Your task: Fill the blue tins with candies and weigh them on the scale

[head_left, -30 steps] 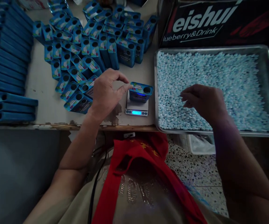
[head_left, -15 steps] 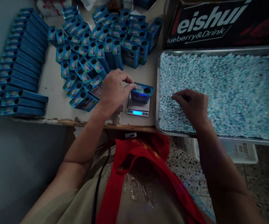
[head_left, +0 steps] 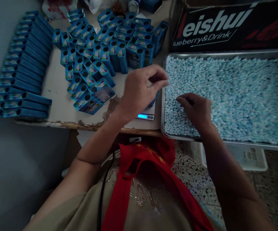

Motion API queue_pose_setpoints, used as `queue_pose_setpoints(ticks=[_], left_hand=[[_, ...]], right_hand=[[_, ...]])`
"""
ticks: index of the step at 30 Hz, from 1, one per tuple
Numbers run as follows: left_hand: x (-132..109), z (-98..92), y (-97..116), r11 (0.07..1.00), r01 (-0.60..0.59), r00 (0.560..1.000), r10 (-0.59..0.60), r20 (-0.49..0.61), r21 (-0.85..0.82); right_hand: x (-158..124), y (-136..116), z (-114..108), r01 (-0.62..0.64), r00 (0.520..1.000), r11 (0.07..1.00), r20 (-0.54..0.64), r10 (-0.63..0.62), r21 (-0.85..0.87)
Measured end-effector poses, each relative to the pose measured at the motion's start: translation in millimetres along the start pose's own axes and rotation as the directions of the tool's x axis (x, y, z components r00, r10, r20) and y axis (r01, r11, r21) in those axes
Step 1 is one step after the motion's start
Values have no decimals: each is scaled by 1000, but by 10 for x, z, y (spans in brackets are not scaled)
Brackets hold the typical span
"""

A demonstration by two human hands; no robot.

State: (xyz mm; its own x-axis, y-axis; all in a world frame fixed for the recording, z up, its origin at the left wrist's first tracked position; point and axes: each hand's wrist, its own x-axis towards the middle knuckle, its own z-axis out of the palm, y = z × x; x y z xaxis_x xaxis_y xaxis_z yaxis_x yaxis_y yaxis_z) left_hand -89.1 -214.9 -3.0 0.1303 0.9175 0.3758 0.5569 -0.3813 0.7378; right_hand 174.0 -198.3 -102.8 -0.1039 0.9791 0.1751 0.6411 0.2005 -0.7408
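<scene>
A metal tray full of small pale blue pieces lies on the right. Over its left edge my left hand reaches, thumb and fingertips brought together; anything between them is too small to see. Below that hand sits a small scale with a lit blue display, and the blue box on it is mostly hidden by the hand. My right hand is at the pieces in the tray's left part, its fingertips pinched; what they hold cannot be made out.
Many blue boxes stand close together left of the scale. A long row of similar boxes lies at the far left. A black carton with white lettering stands behind the tray. The worn table edge runs in front.
My left hand has left the box on the scale and moved right to the tray's left edge, now covering most of that box. My right hand has hardly moved.
</scene>
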Motion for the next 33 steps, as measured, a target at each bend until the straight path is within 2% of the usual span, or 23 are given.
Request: queue_pose_setpoints(ticks=[3, 5, 8, 10, 11, 13, 15, 17, 18, 20, 21, 23, 25, 27, 29, 31, 33], left_hand=[[137, 86, 198, 997, -79, 996, 80, 39, -19], [149, -46, 138, 996, -87, 996, 87, -20, 37], [-26, -375, -274, 991, -39, 991, 55, -125, 126], [-227, -495, -680, 997, 7, 994, 1, -110, 75], [-329, -490, -881, 999, 51, 996, -50, -71, 5], [-486, -364, -1199, 981, 132, 991, -127, 42, -142], [-530, -161, -1323, 959, 178, 979, -150, 135, -223], [-452, 4, -1218, 970, 138, 983, -110, 147, -202], [-383, 53, -1094, 986, 73, 989, -52, 136, -152], [-233, 89, -772, 990, -140, 981, 136, 137, 25], [-170, 90, -610, 958, -259, 958, 238, 160, 125], [-84, 87, -361, 861, -426, 899, 370, 233, 276], [-50, 93, -266, 817, -465, 881, 388, 271, 340], [-55, 92, -317, 851, -406, 906, 327, 267, 334], [-88, 70, -450, 917, -295, 945, 237, 226, 268], [-145, 32, -603, 978, -155, 979, 134, 151, 140], [-222, 0, -748, 999, -6, 998, 8, 58, -36]], right_hand=[[46, 142, -99, -76, 988, 996, -138, 69, -46], [61, 235, -205, -104, 970, 991, -230, 82, -87], [50, 270, -324, -80, 949, 996, -310, 62, -47], [41, 206, -328, -40, 943, 998, -327, 53, 45], [42, 154, -305, -24, 944, 995, -326, 56, 101], [50, 26, -218, -14, 944, 969, -316, 93, 245], [58, -116, -102, -50, 957, 899, -236, 167, 436], [52, -250, 16, -154, 965, 759, -68, 253, 633], [45, -310, 71, -229, 957, 662, 39, 289, 714], [23, -410, 168, -374, 912, 433, 242, 330, 820], [13, -450, 209, -423, 886, 317, 314, 342, 849], [-6, -516, 274, -476, 839, 133, 403, 365, 870], [-19, -569, 318, -500, 801, 24, 452, 392, 866], [-30, -610, 340, -522, 772, -22, 483, 414, 853], [-40, -635, 345, -537, 762, -7, 489, 424, 843], [-49, -638, 334, -544, 779, 54, 481, 402, 837], [-51, -622, 311, -545, 811, 144, 475, 342, 826]])
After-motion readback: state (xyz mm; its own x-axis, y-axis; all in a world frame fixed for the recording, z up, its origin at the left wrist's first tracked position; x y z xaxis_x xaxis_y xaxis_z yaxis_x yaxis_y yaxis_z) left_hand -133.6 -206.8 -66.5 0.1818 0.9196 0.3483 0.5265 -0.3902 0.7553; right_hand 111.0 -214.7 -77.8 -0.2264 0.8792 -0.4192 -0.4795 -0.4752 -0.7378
